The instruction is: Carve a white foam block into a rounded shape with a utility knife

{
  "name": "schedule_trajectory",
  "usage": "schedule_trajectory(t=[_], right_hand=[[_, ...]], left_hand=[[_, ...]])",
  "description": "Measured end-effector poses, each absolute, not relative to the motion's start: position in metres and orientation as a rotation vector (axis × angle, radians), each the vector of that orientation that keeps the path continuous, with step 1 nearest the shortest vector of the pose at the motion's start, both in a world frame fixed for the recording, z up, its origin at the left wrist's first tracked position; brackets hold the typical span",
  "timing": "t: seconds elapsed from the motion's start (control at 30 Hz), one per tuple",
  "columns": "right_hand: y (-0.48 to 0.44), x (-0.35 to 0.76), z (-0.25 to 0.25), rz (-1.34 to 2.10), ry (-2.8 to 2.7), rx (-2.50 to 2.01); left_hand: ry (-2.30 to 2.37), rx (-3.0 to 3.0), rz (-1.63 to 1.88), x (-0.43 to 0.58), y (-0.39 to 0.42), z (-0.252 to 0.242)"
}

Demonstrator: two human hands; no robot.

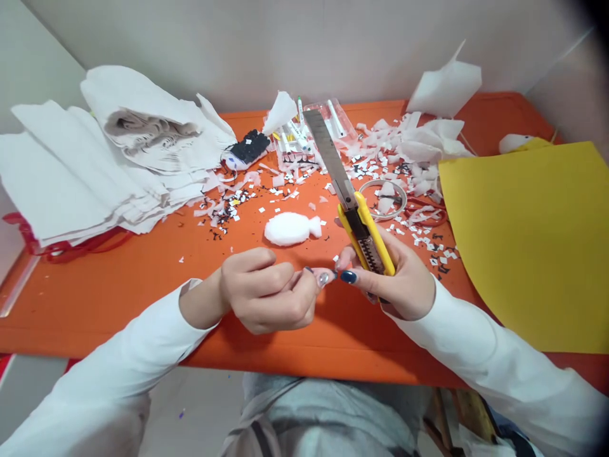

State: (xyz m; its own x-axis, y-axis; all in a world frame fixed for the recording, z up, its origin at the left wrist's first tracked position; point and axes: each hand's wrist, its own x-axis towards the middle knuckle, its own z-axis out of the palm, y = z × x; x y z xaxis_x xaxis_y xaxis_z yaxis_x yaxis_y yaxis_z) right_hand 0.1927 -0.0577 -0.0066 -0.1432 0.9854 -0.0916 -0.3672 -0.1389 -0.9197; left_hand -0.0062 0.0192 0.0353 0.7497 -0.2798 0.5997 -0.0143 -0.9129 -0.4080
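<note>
My right hand (397, 279) grips a yellow utility knife (367, 235) whose long blade (329, 152) is pushed far out and points up and away over the orange table (118, 285). My left hand (266, 295) is curled closed just left of it, fingertips pinched together and touching the right hand's fingertips; whatever it pinches is too small to make out. A white fluffy fish-shaped piece (291, 228) lies on the table just beyond both hands.
A stack of white paper sheets (95, 165) fills the left. A large yellow sheet (528, 241) covers the right. A tape ring (383, 198), paper scraps (413, 149), marker pens in a clear case (304, 130) and a black object (250, 147) lie at the back.
</note>
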Motion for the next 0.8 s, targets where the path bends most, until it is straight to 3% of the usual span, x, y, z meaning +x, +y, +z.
schedule_trajectory(t=[0.33,0.8], right_hand=[[-0.063,0.195,-0.012,1.614,-0.850,-1.091],[-0.062,0.198,-0.010,1.623,-0.798,-1.168]], left_hand=[[-0.114,-3.101,-0.744,-0.016,0.021,0.029],[-0.040,-3.071,-0.779,-0.016,0.013,0.039]])
